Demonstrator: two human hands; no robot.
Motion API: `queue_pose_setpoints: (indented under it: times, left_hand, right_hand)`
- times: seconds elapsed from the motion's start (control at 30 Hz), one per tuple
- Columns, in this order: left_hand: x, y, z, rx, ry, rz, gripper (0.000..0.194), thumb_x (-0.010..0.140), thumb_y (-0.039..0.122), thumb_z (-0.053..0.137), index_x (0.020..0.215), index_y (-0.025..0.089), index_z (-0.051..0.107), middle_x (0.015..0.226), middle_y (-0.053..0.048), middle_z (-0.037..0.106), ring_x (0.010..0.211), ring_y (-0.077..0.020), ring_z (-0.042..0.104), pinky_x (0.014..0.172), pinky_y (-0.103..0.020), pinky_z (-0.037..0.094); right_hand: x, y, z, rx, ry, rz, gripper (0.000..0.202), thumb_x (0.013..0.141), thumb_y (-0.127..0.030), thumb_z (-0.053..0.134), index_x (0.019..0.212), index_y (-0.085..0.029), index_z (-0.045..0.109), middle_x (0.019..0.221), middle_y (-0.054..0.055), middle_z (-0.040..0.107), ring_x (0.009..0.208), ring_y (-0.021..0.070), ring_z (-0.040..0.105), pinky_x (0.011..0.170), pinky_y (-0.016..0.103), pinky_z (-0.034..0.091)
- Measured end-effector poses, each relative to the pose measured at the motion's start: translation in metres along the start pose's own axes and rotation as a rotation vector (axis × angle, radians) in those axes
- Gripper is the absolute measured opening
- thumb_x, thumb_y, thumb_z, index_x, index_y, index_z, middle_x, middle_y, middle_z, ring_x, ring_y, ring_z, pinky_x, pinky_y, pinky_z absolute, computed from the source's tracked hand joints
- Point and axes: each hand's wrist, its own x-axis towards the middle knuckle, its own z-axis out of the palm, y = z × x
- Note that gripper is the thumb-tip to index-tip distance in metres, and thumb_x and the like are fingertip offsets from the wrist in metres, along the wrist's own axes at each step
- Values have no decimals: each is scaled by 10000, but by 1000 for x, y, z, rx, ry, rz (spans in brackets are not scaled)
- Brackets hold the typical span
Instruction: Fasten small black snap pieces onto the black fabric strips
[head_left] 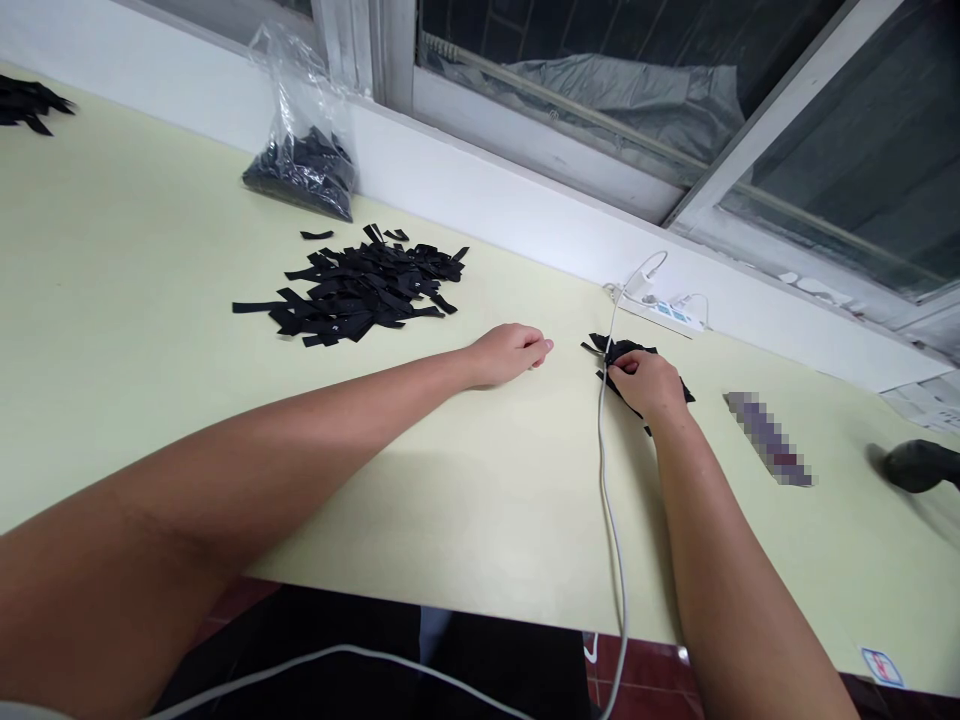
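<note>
My left hand (508, 356) rests on the table with its fingers curled closed; anything inside the fingers is hidden. To its left lies a large loose pile of short black fabric strips (367, 285). My right hand (651, 385) is over a smaller pile of black strips (622, 352), thumb and fingers pinched together on a black strip at the pile's left side. Part of that pile is covered by the hand. A white cable (602, 450) runs across the small pile, right by the fingertips.
A clear plastic bag (300, 150) of black strips stands against the wall. More strips (30, 103) lie far left. A power strip (664, 313) sits behind my right hand. To the right are a blurred-out flat item (769, 438) and a black object (919, 466).
</note>
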Motion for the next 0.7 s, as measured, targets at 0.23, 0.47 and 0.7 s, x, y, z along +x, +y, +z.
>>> queue_pose_setpoints:
  times: [0.23,0.47,0.7]
  left_hand:
    - [-1,1,0,14,-4,-5,350,924,415,451,721,177,608,694,-25,603,586,-132,457,597,-295,331]
    - [-2,5,0,38,-1,-31,352,915,425,462,709,179,606,648,-15,563,572,-137,443,584,-297,318]
    - [-2,4,-1,61,-14,-15,334,915,399,450,716,177,599,699,-26,605,615,-142,476,598,-296,328]
  right_hand:
    - [-6,-6,-6,32,31,-32,169,717,-306,603,828,-256,720,884,60,724,834,259,618,679,363,443]
    - [-21,-24,-20,-119,-136,37,312,751,-524,604,736,-240,732,758,83,703,716,260,618,574,344,424]
    - [-22,-26,-18,-69,-172,49,179,718,-400,628,740,-244,712,787,46,714,703,217,620,584,313,425]
